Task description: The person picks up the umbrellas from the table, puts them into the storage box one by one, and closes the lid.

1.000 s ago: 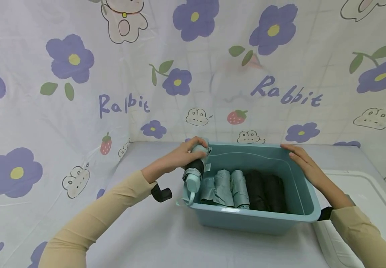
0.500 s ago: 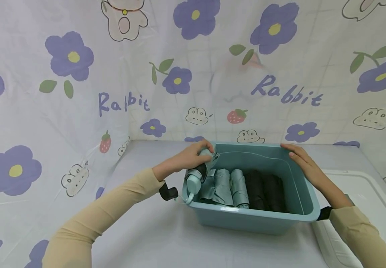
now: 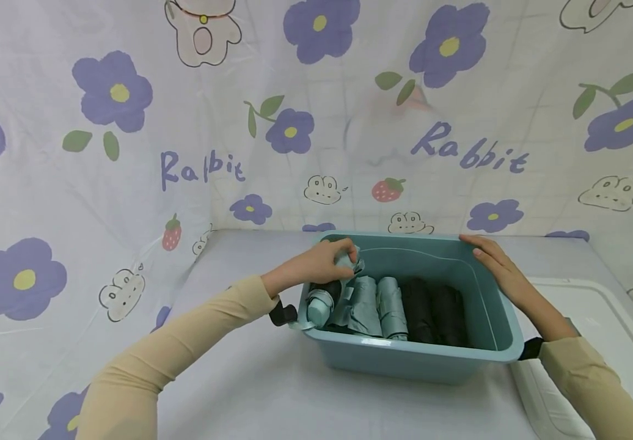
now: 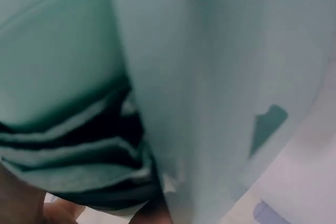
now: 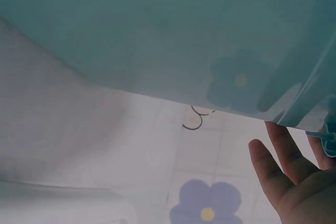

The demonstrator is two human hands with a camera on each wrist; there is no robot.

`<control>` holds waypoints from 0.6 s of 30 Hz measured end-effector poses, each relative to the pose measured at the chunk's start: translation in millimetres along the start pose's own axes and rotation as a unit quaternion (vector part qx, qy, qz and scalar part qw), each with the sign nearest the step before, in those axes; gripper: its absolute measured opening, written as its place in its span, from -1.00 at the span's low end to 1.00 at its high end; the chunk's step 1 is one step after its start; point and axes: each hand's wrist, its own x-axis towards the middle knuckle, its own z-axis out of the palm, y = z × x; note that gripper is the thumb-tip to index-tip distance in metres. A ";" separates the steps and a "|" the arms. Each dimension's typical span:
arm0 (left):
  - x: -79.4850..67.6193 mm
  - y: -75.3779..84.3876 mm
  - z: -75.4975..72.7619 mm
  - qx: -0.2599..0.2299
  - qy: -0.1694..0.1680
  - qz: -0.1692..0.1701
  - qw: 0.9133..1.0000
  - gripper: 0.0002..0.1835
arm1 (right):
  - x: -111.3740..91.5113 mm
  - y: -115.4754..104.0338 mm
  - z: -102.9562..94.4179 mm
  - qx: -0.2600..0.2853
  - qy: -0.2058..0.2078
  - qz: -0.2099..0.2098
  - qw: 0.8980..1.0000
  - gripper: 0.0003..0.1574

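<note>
My left hand [image 3: 319, 267] grips the far end of a folded pale teal umbrella [image 3: 321, 308] with a dark band. The umbrella lies tilted inside the left end of a teal plastic bin [image 3: 404, 365], its handle towards the front. In the left wrist view the umbrella's layered cloth folds [image 4: 79, 174] sit close beside the bin wall [image 4: 210, 87], fingers partly hidden beneath. Beside it, pale teal rolled bundles [image 3: 392, 308] and black rolled bundles [image 3: 451, 315] lie in a row. My right hand [image 3: 498, 267] rests on the bin's right rim, fingers fairly straight.
A large white lid [image 3: 586, 342] lies on the table to the right, partly under the right forearm. The pale tabletop [image 3: 228, 391] runs in front. Behind hangs a flower-print cloth [image 3: 316, 122]. A wrist camera [image 3: 283, 314] sits near the bin's left rim.
My left hand has moved right and down with the umbrella, whose handle now sits lower inside the bin's left end. The right hand stays on the rim.
</note>
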 end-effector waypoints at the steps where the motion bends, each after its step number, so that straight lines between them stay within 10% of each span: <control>1: 0.9 0.5 0.3 0.009 -0.006 -0.005 1.000 -0.84 | 0.2 0.0 -0.1 0.000 0.000 0.001 1.000 -0.43; 18: 16.1 28.5 -4.2 0.116 -0.125 -0.157 0.973 -0.77 | 0.7 -0.4 -0.7 -0.005 -0.002 0.003 1.000 -0.43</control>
